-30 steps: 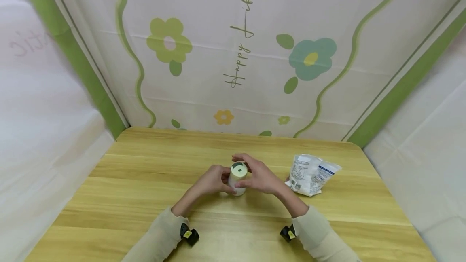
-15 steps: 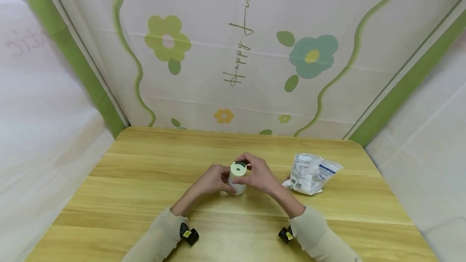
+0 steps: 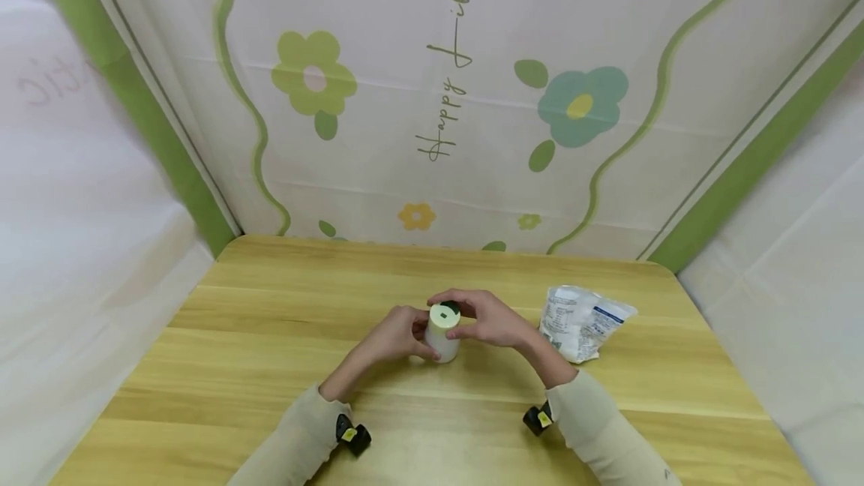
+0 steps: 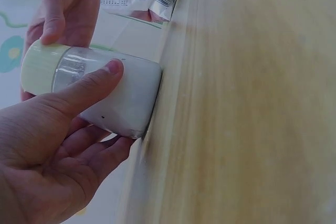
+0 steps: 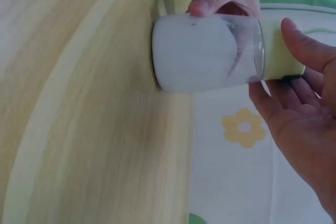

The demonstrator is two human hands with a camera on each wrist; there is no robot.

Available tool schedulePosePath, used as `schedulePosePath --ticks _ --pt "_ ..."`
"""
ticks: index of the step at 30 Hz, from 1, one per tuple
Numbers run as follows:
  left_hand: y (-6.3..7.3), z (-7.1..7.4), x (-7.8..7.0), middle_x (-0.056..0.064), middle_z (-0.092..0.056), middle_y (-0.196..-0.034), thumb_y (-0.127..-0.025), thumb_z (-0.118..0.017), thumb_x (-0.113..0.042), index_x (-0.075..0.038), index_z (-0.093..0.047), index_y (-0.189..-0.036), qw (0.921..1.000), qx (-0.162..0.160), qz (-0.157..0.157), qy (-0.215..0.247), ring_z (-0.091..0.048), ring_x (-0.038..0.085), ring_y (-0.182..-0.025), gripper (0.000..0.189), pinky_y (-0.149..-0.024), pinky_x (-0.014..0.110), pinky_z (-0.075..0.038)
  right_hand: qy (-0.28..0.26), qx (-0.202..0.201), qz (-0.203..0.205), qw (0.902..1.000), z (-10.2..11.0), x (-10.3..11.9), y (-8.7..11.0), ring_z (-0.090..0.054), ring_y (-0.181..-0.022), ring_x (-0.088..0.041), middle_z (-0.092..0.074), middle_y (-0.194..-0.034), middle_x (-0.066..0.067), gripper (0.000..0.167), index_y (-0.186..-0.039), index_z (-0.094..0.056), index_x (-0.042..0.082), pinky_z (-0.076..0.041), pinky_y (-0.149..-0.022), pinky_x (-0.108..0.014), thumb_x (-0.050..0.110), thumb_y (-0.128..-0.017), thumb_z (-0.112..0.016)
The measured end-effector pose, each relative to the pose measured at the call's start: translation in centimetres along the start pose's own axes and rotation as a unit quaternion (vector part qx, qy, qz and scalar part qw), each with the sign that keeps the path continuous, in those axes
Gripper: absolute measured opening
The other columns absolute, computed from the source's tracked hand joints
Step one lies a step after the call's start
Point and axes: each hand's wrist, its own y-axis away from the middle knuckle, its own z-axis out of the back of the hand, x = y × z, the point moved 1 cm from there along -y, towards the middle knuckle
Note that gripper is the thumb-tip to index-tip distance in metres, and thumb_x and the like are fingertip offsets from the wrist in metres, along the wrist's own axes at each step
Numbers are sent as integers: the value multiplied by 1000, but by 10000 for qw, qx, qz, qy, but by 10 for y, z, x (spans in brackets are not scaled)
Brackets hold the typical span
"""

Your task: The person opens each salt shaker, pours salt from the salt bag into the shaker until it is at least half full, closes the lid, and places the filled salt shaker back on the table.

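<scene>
A clear seasoning jar [image 4: 137,83] of white powder stands upright on the wooden table near its middle. Its pale yellow-green lid [image 3: 442,317] is on top, with a small dark slot in the centre and a dark patch at the far right rim. My left hand [image 3: 397,336] holds the jar's body low, thumb on the near side and fingers behind. My right hand [image 3: 496,321] grips the lid from the right, its thumb [image 5: 310,48] on the near side and fingers round the far side.
A crumpled white plastic bag [image 3: 579,325] with printed text and a blue stripe rests on the table [image 3: 270,351], right of my right hand. Printed fabric [image 3: 378,141] with flowers hangs behind the table, and pale cloth walls flank it.
My right hand has shifted its grip round the lid, and its wrist has swung slightly outward. The dark patch on the rim has turned rightward. My left hand has stayed on the jar.
</scene>
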Motion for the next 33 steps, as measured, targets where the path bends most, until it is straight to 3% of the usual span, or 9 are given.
schedulePosePath --ticks 3,6,10,13,16,21,25,29,33 --pt "0 2 -1 4 -75 -107 -74 -90 -21 -9 -72 -110 10000 -6 21 9 -67 9 -93 42 -82 27 -56 -55 -245 -197 9995 0 0 -2 -60 -121 -20 -64 -132 -9 48 -132 -62 9 -50 -104 -35 12 -87 -77" --pt "0 3 -2 2 -75 -103 -73 -90 -20 -9 -72 -109 10000 -42 30 -4 -65 8 -88 42 -79 25 -55 -51 -751 -331 9966 -6 2 -2 -63 -115 -20 -67 -124 -5 47 -125 -65 11 -53 -101 -39 13 -82 -82" --pt "0 4 -5 -3 -73 -94 -73 -90 -19 -11 -73 -105 10000 -70 -12 -22 -59 7 -79 37 -71 21 -50 68 -1549 -540 9864 -21 2 -1 -62 -110 -20 -66 -116 -2 46 -116 -62 15 -54 -99 -44 15 -77 -86" --pt "0 4 -5 -5 -68 -85 -73 -90 -18 -12 -72 -100 10000 -43 -45 -3 -53 7 -73 33 -65 20 -44 219 -1912 -729 9786 -31 2 0 -59 -108 -17 -62 -113 0 46 -112 -57 15 -54 -98 -44 19 -77 -87" --pt "-1 3 -4 -5 -68 -84 -72 -90 -17 -12 -72 -99 10000 -41 -61 34 -54 6 -73 32 -65 20 -45 278 -1791 -687 9810 -32 2 1 -58 -109 -19 -61 -115 -2 50 -116 -54 14 -53 -98 -46 19 -78 -86" --pt "-1 2 -3 0 -75 -95 -71 -91 -18 -9 -73 -102 9999 -45 -113 -69 -61 7 -82 36 -73 22 -52 29 -668 -351 9971 -18 -4 4 -57 -127 -27 -59 -137 -7 66 -139 -51 13 -46 -107 -50 15 -81 -83" --pt "-2 1 -3 4 -76 -102 -72 -91 -19 -8 -73 -106 9999 1 -30 -106 -65 9 -88 40 -77 25 -55 -274 -31 -70 9996 -6 -14 4 -52 -134 -27 -53 -147 -11 65 -147 -47 11 -44 -111 -40 13 -89 -76" --pt "-2 0 -4 4 -76 -103 -71 -91 -18 -7 -74 -107 10000 -3 52 -70 -66 10 -90 41 -79 27 -55 -346 -113 7 9993 -3 -16 2 -59 -125 -22 -61 -137 -11 55 -138 -55 11 -48 -104 -30 13 -87 -77" --pt "-3 2 -4 4 -77 -98 -70 -92 -16 -7 -74 -103 10000 -36 -9 -34 -66 9 -86 39 -76 25 -55 -360 -722 -195 9965 -10 -14 0 -64 -110 -17 -66 -120 -7 48 -123 -61 11 -52 -97 -29 13 -80 -84"
